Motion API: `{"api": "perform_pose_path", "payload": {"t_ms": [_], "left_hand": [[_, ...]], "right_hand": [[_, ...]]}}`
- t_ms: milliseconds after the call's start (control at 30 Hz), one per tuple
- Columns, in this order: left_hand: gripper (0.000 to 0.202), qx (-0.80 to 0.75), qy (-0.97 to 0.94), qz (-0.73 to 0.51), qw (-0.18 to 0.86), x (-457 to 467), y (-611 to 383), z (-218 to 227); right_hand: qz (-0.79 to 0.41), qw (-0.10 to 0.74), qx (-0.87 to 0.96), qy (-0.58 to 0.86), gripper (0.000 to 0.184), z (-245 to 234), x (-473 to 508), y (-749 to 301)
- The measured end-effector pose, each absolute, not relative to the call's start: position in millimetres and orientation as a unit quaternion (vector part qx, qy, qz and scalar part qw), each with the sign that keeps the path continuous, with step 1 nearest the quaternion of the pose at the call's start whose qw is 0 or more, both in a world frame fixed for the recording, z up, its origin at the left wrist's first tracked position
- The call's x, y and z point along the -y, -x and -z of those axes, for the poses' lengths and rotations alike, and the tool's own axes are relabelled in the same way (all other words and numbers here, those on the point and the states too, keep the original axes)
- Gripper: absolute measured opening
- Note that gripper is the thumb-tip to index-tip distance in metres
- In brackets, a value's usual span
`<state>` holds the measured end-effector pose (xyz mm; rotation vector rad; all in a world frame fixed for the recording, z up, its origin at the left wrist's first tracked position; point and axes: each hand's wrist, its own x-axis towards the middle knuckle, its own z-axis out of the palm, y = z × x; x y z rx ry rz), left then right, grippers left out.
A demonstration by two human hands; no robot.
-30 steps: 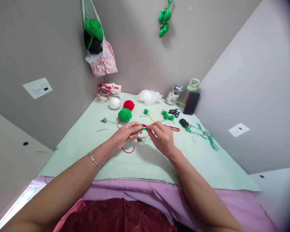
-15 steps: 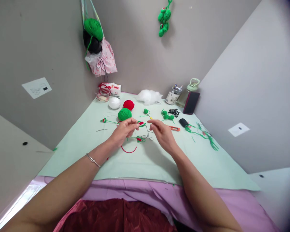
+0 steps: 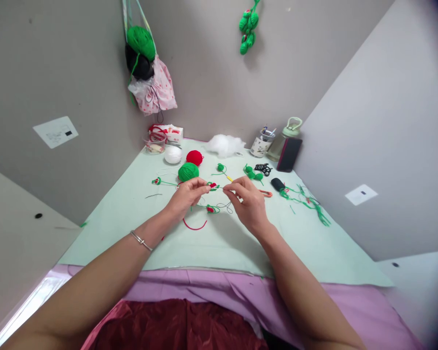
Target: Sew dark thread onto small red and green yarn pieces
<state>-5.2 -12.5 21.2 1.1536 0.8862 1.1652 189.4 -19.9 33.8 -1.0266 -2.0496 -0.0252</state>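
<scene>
My left hand (image 3: 186, 198) pinches a small red and green crocheted piece (image 3: 213, 185) above the pale green mat (image 3: 219, 243). My right hand (image 3: 247, 201) is pinched just right of that piece, its fingertips closed on a thin thread or needle too fine to name. A dark thread loops down to the mat below the hands. Another small red and green piece (image 3: 210, 209) and a curved red yarn strand (image 3: 194, 227) lie on the mat under my hands.
Green (image 3: 188, 172), red (image 3: 194, 158) and white (image 3: 173, 155) yarn balls sit behind my hands. Orange scissors (image 3: 265, 193), green yarn scraps (image 3: 306, 200), white stuffing (image 3: 224, 145), a pen cup (image 3: 259, 145), a bottle (image 3: 286, 136) and a phone (image 3: 289, 155) are at the back right.
My hands parted half a second ago, the right one opening and drawing thread out; now the right hand has come back and pinched shut close to the piece.
</scene>
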Motion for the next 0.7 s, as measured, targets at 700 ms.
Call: {"api": "perform_pose_path", "payload": {"t_ms": [700], "left_hand": [[0.025,-0.439,-0.551,-0.466,0.536,12.3,5.2,-17.7]], "right_hand": [[0.128,0.335,0.854,0.376,0.026,-29.4,13.5,-196.9]]}}
